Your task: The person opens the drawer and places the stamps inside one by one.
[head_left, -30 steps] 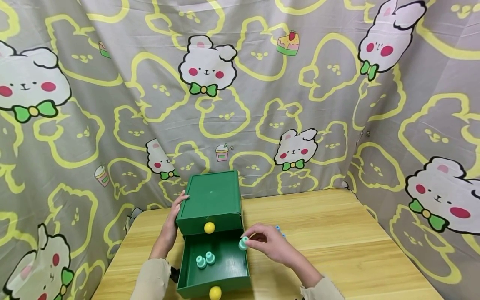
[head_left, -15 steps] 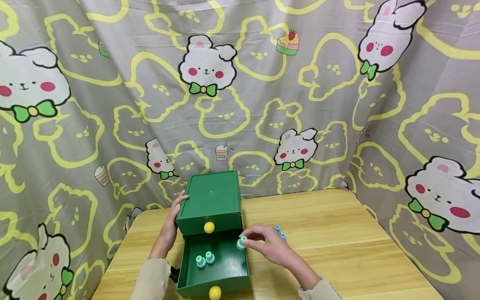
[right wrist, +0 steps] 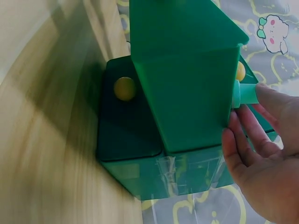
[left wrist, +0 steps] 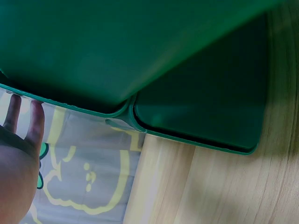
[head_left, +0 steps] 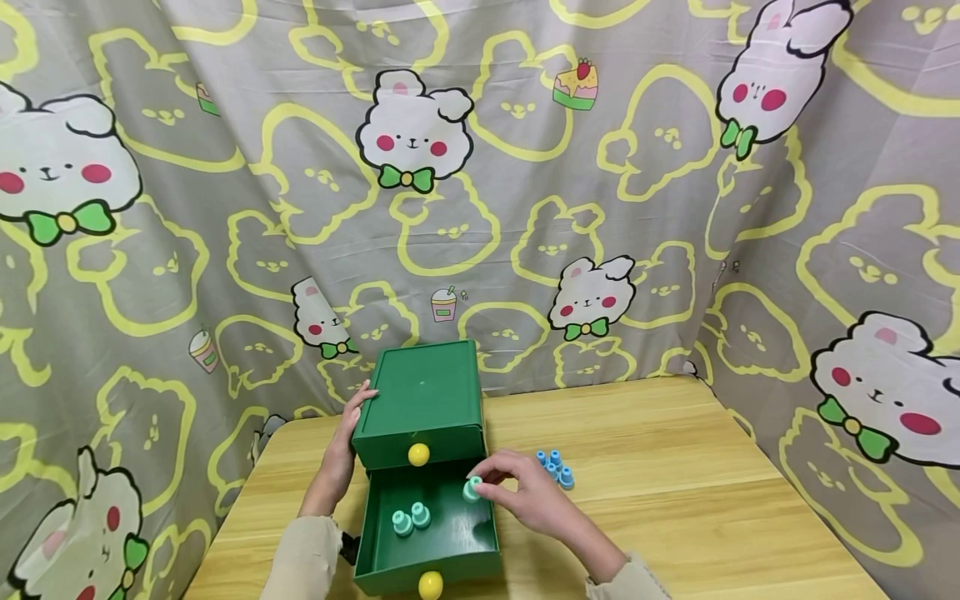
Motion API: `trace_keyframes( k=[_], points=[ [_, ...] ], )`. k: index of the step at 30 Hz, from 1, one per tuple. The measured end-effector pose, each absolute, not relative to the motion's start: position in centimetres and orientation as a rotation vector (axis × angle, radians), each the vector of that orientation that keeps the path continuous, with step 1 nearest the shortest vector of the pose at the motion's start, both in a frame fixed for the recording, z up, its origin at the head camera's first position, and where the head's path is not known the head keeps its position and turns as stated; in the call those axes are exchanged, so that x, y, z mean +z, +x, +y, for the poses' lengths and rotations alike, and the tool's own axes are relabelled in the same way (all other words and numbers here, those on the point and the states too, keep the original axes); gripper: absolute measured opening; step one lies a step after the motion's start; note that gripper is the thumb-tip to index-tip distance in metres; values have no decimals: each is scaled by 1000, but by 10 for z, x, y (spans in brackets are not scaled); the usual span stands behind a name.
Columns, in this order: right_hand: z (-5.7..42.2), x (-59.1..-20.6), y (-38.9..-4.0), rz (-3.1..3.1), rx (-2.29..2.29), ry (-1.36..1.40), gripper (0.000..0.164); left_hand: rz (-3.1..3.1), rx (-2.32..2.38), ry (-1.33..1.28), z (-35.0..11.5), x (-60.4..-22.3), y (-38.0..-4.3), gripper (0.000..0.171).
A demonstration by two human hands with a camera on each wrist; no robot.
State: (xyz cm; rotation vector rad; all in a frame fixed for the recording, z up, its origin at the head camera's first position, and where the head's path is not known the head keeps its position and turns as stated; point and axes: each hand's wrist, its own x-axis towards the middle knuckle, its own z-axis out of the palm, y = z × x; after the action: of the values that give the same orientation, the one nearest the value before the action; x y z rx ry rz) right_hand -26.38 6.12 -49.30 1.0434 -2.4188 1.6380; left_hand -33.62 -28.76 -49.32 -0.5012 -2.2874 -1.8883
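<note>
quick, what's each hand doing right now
Left hand: open, resting against the green cabinet.
Right hand: closed, pinching a mint-green piece at the open drawer.

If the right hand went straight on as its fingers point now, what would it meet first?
Probably the pulled-out middle drawer's right wall: the right hand has its lower fingers close beside it, though depth is unclear and they might pass over.

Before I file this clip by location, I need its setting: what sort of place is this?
Probably a small curtained-off work corner indoors: patterned curtain fabric hangs behind and on both sides of a wood-grain table, and a green drawer unit stands on it.
</note>
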Motion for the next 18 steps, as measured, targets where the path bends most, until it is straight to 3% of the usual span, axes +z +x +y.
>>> trace_keyframes(
  k=[18],
  points=[
    [45, -496, -259, -2500, 1528, 1000, 13, -2283, -1890, -508, -287, -494, -337, 55]
  ],
)
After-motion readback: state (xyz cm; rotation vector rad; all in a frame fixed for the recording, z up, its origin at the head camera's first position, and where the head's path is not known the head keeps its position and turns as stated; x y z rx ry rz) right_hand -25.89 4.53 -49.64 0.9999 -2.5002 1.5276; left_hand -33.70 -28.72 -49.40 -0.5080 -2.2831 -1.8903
